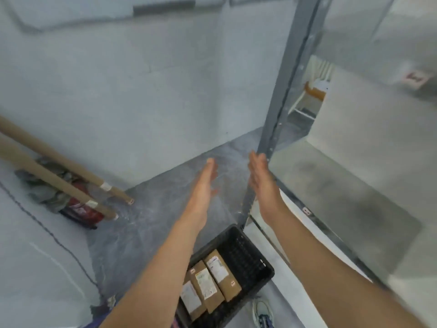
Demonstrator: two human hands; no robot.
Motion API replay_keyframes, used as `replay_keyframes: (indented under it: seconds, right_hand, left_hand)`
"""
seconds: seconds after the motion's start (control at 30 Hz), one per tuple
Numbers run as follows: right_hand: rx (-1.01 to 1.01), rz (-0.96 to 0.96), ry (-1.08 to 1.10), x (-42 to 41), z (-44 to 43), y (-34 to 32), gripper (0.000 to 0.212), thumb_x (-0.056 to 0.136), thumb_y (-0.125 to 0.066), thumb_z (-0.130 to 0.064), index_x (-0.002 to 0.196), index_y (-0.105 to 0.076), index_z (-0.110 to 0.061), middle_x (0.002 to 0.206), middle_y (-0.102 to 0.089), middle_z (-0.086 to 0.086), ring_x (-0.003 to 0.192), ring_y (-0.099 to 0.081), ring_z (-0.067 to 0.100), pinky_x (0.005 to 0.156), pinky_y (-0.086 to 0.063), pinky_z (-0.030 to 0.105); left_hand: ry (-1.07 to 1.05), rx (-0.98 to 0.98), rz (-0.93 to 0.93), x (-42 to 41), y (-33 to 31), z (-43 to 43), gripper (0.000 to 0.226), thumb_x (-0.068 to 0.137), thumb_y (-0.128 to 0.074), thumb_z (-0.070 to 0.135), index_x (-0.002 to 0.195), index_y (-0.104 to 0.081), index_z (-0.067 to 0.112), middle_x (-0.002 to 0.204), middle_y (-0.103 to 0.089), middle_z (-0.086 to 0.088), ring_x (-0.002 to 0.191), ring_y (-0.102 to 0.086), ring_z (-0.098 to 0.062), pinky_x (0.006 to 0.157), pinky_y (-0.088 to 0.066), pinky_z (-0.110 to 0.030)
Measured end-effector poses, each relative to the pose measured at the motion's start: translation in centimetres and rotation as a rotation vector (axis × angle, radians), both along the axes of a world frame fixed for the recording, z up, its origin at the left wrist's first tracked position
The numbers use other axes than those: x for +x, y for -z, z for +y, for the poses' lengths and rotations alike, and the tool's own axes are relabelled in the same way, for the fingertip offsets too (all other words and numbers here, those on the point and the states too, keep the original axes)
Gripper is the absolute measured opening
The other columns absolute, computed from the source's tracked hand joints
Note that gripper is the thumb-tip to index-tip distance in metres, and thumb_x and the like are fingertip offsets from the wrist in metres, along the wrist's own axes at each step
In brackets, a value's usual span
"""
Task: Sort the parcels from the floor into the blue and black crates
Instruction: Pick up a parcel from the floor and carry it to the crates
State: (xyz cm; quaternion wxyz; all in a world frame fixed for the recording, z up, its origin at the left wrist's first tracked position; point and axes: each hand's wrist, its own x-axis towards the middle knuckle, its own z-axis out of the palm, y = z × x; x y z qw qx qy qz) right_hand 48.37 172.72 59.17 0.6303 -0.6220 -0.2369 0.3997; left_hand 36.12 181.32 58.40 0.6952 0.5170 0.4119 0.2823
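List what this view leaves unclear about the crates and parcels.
- Blue crate: outside the head view.
- Black crate: near end hidden by the left forearm and cut off by the bottom edge.
- Parcels in it: labels too blurred to read; the leftmost is partly behind the forearm.
- Floor parcels: none in frame.

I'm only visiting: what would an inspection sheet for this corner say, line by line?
Surface: mottled grey floor.
Job's things: black crate holding three brown parcels side by side; blue crate not in view.
Clutter: two cardboard tubes over a red object and grey cloth.
Hands: left hand and right hand open, held out, holding nothing.
Cables: thin dark line at left, perhaps a cable.
Surroundings: grey metal shelf upright, white wall, a shoe beside the crate.
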Motion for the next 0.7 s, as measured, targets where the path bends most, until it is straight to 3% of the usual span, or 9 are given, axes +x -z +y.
replay_keyframes:
  seconds: [0.07, 0.1, 0.13, 0.17, 0.23, 0.33, 0.47, 0.6, 0.7]
  right_hand:
    - [0.055, -0.027, 0.076, -0.4, -2.3, -2.9, 0.048, 0.11, -0.023, -0.055, 0.146, -0.05, -0.037, 0.115, -0.062, -0.038, 0.092, -0.058, -0.027, 0.072, -0.045, -0.002]
    - [0.072, -0.038, 0.11, -0.8, -3.4, -4.3, 0.04, 0.11, -0.024, -0.054, 0.133, -0.055, -0.042, 0.106, -0.065, -0.041, 0.095, -0.061, -0.024, 0.077, -0.046, 0.0]
    - [0.073, -0.059, 0.141, -1.2, -4.7, -5.5, 0.036, 0.108, -0.026, -0.057, 0.127, -0.055, -0.046, 0.109, -0.065, -0.042, 0.109, -0.061, -0.019, 0.09, -0.046, 0.005]
    - [0.069, -0.088, 0.185, -1.4, -6.2, -6.5, 0.042, 0.102, -0.029, -0.065, 0.131, -0.053, -0.048, 0.125, -0.062, -0.039, 0.128, -0.054, -0.011, 0.106, -0.042, 0.014]
    - [0.063, -0.141, 0.28, -1.9, -9.3, -8.3, 0.076, 0.088, -0.034, -0.079, 0.154, -0.042, -0.042, 0.159, -0.041, -0.024, 0.15, -0.035, 0.001, 0.125, -0.028, 0.031]
    - [0.089, -0.181, 0.397, -2.1, -14.1, -10.3, 0.089, 0.087, -0.033, -0.079, 0.164, -0.031, -0.035, 0.169, -0.029, -0.017, 0.154, -0.029, 0.002, 0.13, -0.021, 0.038]
    - [0.097, -0.212, 0.567, -2.1, -21.0, -11.8, 0.082, 0.095, -0.031, -0.084, 0.163, -0.032, -0.038, 0.169, -0.03, -0.017, 0.154, -0.03, 0.002, 0.13, -0.021, 0.043]
    - [0.09, -0.242, 0.713, -2.8, -28.6, -12.1, 0.091, 0.084, -0.034, -0.092, 0.162, -0.032, -0.045, 0.168, -0.03, -0.022, 0.153, -0.03, -0.001, 0.13, -0.022, 0.042]
    - [0.083, -0.253, 0.848, -4.5, -35.2, -12.2, 0.083, 0.091, -0.03, -0.084, 0.163, -0.032, -0.042, 0.168, -0.031, -0.022, 0.152, -0.031, -0.001, 0.13, -0.023, 0.042]
  left_hand:
    - [0.093, 0.03, -0.033, 0.5, -2.4, -1.2, 0.062, 0.101, -0.039, 0.063, 0.148, -0.05, 0.025, 0.145, -0.055, 0.007, 0.132, -0.052, -0.009, 0.113, -0.04, -0.04]
    - [0.136, 0.04, -0.053, 0.8, -3.6, -1.9, 0.059, 0.102, -0.038, 0.06, 0.148, -0.05, 0.025, 0.145, -0.055, 0.008, 0.132, -0.051, -0.009, 0.114, -0.04, -0.042]
    - [0.177, 0.053, -0.074, 1.1, -4.7, -2.7, 0.054, 0.103, -0.038, 0.057, 0.146, -0.051, 0.027, 0.144, -0.056, 0.01, 0.131, -0.052, -0.008, 0.113, -0.041, -0.042]
    - [0.223, 0.065, -0.096, 1.5, -5.6, -3.5, 0.048, 0.105, -0.037, 0.055, 0.142, -0.055, 0.029, 0.14, -0.059, 0.014, 0.129, -0.054, -0.005, 0.11, -0.043, -0.041]
    - [0.319, 0.07, -0.126, 2.3, -7.3, -5.5, 0.039, 0.104, -0.038, 0.054, 0.128, -0.062, 0.035, 0.125, -0.066, 0.021, 0.121, -0.058, -0.001, 0.101, -0.047, -0.036]
    - [0.458, 0.088, -0.145, 3.5, -9.0, -9.3, 0.051, 0.091, -0.044, 0.067, 0.126, -0.062, 0.034, 0.13, -0.065, 0.015, 0.126, -0.057, -0.007, 0.102, -0.046, -0.039]
    - [0.649, 0.118, -0.154, 5.6, -10.3, -15.2, 0.047, 0.101, -0.037, 0.062, 0.137, -0.053, 0.036, 0.139, -0.058, 0.015, 0.129, -0.053, -0.006, 0.102, -0.045, -0.039]
    - [0.792, 0.121, -0.164, 7.5, -11.2, -22.5, 0.045, 0.103, -0.038, 0.059, 0.137, -0.055, 0.036, 0.139, -0.06, 0.016, 0.127, -0.055, -0.005, 0.101, -0.047, -0.04]
    - [0.895, 0.091, -0.166, 7.7, -11.5, -28.9, 0.042, 0.103, -0.039, 0.058, 0.132, -0.06, 0.037, 0.136, -0.063, 0.015, 0.126, -0.057, -0.006, 0.095, -0.048, -0.038]
